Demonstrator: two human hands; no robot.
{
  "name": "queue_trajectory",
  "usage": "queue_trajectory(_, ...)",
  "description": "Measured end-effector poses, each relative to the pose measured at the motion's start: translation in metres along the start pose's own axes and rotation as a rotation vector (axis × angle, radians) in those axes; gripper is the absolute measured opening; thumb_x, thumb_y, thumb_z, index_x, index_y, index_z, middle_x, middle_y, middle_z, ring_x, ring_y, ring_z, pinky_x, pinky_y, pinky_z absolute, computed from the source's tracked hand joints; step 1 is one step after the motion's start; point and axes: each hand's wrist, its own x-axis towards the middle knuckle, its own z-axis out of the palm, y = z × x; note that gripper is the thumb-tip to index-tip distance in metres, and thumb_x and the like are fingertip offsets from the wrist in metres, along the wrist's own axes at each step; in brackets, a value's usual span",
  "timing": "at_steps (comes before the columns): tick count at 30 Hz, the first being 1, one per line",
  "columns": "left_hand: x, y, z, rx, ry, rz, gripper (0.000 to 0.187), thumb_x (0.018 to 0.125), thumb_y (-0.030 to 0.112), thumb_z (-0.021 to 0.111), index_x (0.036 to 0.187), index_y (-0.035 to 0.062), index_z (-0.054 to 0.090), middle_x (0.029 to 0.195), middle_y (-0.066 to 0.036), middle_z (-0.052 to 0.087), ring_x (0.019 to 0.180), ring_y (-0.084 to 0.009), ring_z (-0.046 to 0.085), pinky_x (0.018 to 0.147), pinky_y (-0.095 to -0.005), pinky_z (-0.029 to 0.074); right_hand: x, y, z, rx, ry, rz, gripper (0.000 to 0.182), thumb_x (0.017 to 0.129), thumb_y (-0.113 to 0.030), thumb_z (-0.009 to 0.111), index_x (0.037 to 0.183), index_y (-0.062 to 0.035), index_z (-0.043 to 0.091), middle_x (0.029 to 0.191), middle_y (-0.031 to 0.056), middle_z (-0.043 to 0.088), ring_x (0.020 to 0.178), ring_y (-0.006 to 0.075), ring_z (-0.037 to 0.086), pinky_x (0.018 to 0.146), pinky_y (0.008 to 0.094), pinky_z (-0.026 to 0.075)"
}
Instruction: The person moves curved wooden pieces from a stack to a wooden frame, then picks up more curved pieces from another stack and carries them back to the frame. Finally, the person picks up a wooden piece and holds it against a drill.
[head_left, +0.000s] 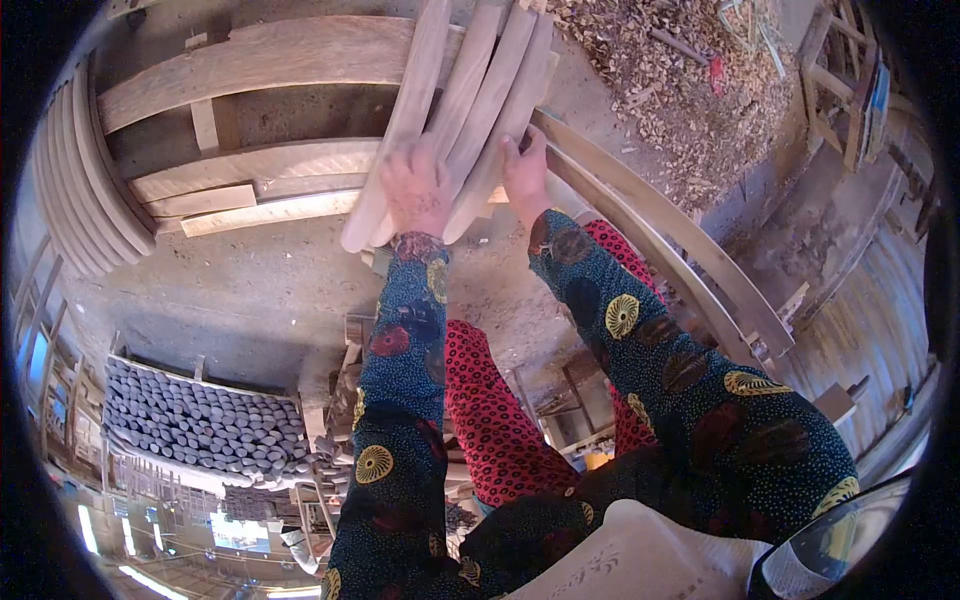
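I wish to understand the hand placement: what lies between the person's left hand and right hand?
The head view shows it: long wooden slats, laid side by side, run between the left hand and the right hand.

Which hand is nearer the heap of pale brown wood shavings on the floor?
Right. The right hand is at the edge of the long pale wooden slats, on the side facing the heap; the left hand is over the slats, farther from it.

Left grip point(415, 190) and right grip point(525, 180) touch long wooden slats point(424, 60).
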Motion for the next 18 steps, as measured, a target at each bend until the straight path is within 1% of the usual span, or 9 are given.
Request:
queue_trajectory(1,-0.007,0.002,0.004,-0.02,-0.053,0.061,0.05,0.075,0.013,0.064,0.123,0.0082,0.052,0.116,-0.018,0.05,0.105,-0.0372,0.048,0.091,-0.0477,0.039,-0.001,0.004,0.001,-0.107,0.041,-0.081,0.046,0.083,-0.011,0.063,0.122,0.0048,0.044,0.115,0.0219,0.054,0.106,0.0319,0.053,0.094,0.0387,0.041)
queue_trajectory(2,-0.015,0.004,0.008,-0.038,-0.105,0.121,0.046,0.076,0.012,0.062,0.121,0.0066,0.053,0.115,-0.018,0.051,0.104,-0.037,0.049,0.09,-0.0468,0.041,-0.004,0.008,0.002,-0.186,0.065,-0.101,0.047,0.083,-0.012,0.064,0.122,0.0048,0.043,0.115,0.0235,0.054,0.107,0.0344,0.052,0.094,0.04,0.04)
queue_trajectory(4,-0.027,0.003,0.025,-0.032,-0.157,0.075,0.046,0.076,0.009,0.059,0.121,0.0053,0.053,0.113,-0.017,0.052,0.102,-0.0362,0.051,0.089,-0.0453,0.042,-0.01,0.004,0.002,-0.343,0.112,-0.145,0.05,0.082,-0.012,0.064,0.123,0.005,0.042,0.116,0.0266,0.052,0.11,0.0393,0.049,0.096,0.0426,0.039)
queue_trajectory(7,-0.036,0.015,0.037,-0.049,-0.195,-0.017,0.047,0.076,0.009,0.057,0.123,0.0054,0.051,0.112,-0.014,0.052,0.103,-0.0324,0.051,0.09,-0.0412,0.043,-0.013,0.013,0.002,-0.256,0.019,-0.064,0.054,0.08,-0.012,0.066,0.125,0.0041,0.04,0.118,0.027,0.049,0.112,0.0407,0.047,0.096,0.0435,0.038)
queue_trajectory(8,-0.038,0.017,0.037,-0.058,-0.2,-0.053,0.048,0.076,0.01,0.056,0.124,0.0057,0.051,0.112,-0.013,0.051,0.104,-0.0307,0.051,0.091,-0.0395,0.043,-0.011,0.017,0.003,-0.237,0.019,-0.075,0.054,0.08,-0.011,0.066,0.125,0.004,0.04,0.118,0.0271,0.049,0.112,0.0408,0.047,0.096,0.0436,0.038)
queue_trajectory(11,-0.036,0.012,0.038,-0.116,-0.262,-0.067,0.049,0.077,0.012,0.057,0.125,0.006,0.05,0.115,-0.014,0.05,0.106,-0.0312,0.05,0.093,-0.0428,0.041,-0.011,0.019,0.001,-0.218,0.008,-0.073,0.055,0.079,-0.01,0.067,0.125,0.0039,0.04,0.118,0.0273,0.049,0.112,0.0407,0.047,0.096,0.044,0.038)
queue_trajectory(14,-0.02,0.001,0.018,0.037,-0.09,0.07,0.052,0.078,0.015,0.059,0.129,0.0101,0.048,0.12,-0.013,0.049,0.108,-0.0323,0.049,0.096,-0.0473,0.037,-0.013,0.004,0.001,-0.262,-0.022,-0.03,0.054,0.08,-0.009,0.066,0.125,0.004,0.04,0.118,0.0275,0.049,0.112,0.0402,0.047,0.096,0.0439,0.038)
queue_trajectory(17,0.0,-0.017,-0.011,0.188,0.114,-0.21,0.055,0.079,0.017,0.062,0.132,0.016,0.047,0.125,-0.011,0.047,0.111,-0.0329,0.046,0.098,-0.0496,0.035,-0.015,0.002,-0.003,-0.236,-0.038,-0.021,0.054,0.081,-0.008,0.065,0.126,0.0047,0.039,0.119,0.0279,0.049,0.113,0.0401,0.047,0.097,0.0436,0.038)
queue_trajectory(18,-0.002,-0.025,-0.009,0.144,0.061,-0.23,0.056,0.078,0.017,0.062,0.132,0.0174,0.046,0.125,-0.01,0.047,0.112,-0.0327,0.046,0.099,-0.0491,0.035,-0.015,0.007,-0.002,-0.186,-0.049,-0.024,0.054,0.081,-0.008,0.065,0.127,0.0052,0.039,0.12,0.0279,0.049,0.113,0.0402,0.047,0.097,0.0435,0.038)
